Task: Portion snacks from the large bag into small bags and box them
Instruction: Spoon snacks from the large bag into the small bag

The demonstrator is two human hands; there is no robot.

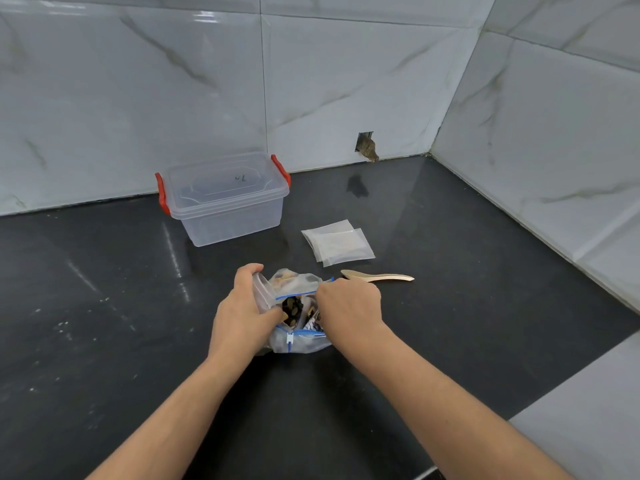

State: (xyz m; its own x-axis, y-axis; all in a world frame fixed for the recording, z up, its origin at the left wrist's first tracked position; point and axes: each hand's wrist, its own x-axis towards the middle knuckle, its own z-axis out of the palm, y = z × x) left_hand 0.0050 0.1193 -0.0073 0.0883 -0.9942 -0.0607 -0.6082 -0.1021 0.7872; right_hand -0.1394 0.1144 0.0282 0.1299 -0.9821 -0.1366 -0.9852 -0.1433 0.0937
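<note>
A large clear zip bag [298, 341] with a blue seal and white slider stands on the dark counter, its mouth spread wide and dark and tan snacks visible inside. My left hand [240, 313] grips the bag's left rim. My right hand [349, 306] grips the right rim. Two small empty clear bags [341, 245] lie flat and overlapping behind the large bag. A clear plastic box [225, 199] with red latches and its lid on sits farther back at the left. A wooden spoon [381, 277] lies just behind my right hand.
The black counter [104, 323] runs into a corner of white marbled wall tiles. A small broken hole [367, 147] is in the back wall. A pale surface [595, 403] borders the counter at lower right.
</note>
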